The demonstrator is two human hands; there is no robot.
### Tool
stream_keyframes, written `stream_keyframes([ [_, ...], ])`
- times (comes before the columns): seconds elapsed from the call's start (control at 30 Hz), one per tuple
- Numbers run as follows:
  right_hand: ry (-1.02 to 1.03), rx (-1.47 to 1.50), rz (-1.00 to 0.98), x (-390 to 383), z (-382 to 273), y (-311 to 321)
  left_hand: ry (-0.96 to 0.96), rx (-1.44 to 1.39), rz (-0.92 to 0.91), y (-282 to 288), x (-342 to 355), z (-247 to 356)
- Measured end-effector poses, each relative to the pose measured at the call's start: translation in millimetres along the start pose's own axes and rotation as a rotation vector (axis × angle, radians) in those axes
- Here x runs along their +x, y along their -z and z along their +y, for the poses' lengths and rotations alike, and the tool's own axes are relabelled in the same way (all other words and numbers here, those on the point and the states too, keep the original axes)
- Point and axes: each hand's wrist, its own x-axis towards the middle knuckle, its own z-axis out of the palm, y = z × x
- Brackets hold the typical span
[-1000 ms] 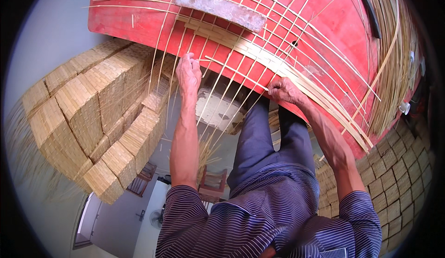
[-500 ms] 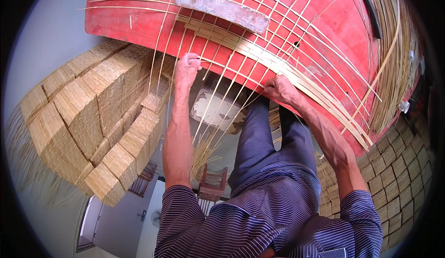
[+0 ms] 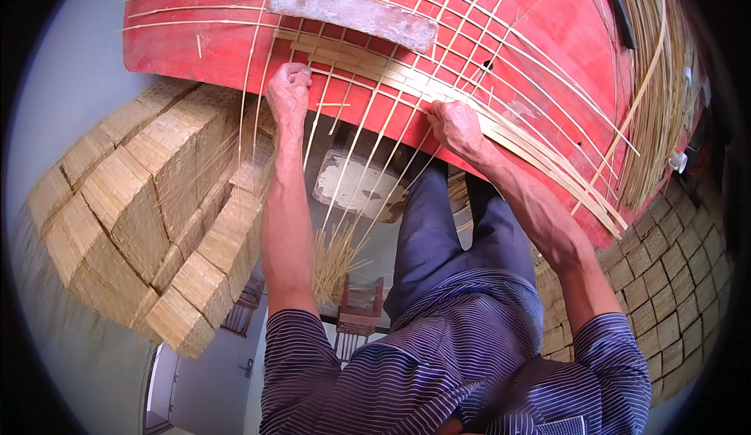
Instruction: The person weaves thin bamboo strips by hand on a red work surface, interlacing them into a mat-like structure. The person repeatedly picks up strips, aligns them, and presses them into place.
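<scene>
A thin bamboo strip (image 3: 364, 87) crosses the upright splints, stretched between my two hands. My left hand (image 3: 288, 89) is closed on its left end, close beside a splint near the board's front edge. The fingers of my right hand (image 3: 457, 128) pinch it farther right, just below the woven band. That band (image 3: 368, 62) of pale, flat strips runs across the open lattice of splints on a red board (image 3: 184, 50). A worn, whitish bar (image 3: 352, 17) lies across the lattice above the band.
Stacked woven bamboo blocks (image 3: 133, 192) stand at left, and more woven pieces (image 3: 665, 294) lie at lower right. A bundle of long splints (image 3: 649, 83) rests on the board's right side. Below the front edge are a peeling stool seat (image 3: 356, 185) and a small reddish-brown wooden stool (image 3: 361, 302).
Both hands have moved up over the board, carrying the bamboo strip closer to the woven band. The whole view has shifted slightly, with the board now farther left.
</scene>
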Motion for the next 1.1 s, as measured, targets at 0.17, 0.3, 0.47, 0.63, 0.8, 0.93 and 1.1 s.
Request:
stream_keyframes([
  [0.17,0.008,0.02,0.035,3,2,5,-0.067,0.061,0.012,-3,8,5],
  [0.3,0.016,0.045,-0.02,0,9,12,-0.096,0.111,-0.045,1,6,19],
  [0.47,0.024,0.203,-0.045,-21,21,28,-0.135,0.25,0.032,4,-5,31],
  [0.63,0.068,0.405,-0.108,-38,37,31,-0.094,0.152,0.026,-3,-52,53],
  [0.8,0.061,0.342,-0.129,-66,70,34,0.045,0.064,-0.28,-43,-122,66],
  [0.93,-0.041,0.338,-0.16,-130,102,59,0.008,0.06,-0.317,-64,-172,54],
  [1.1,-0.184,0.386,-0.271,-210,161,83,-0.053,0.127,-0.308,-83,-212,25],
])
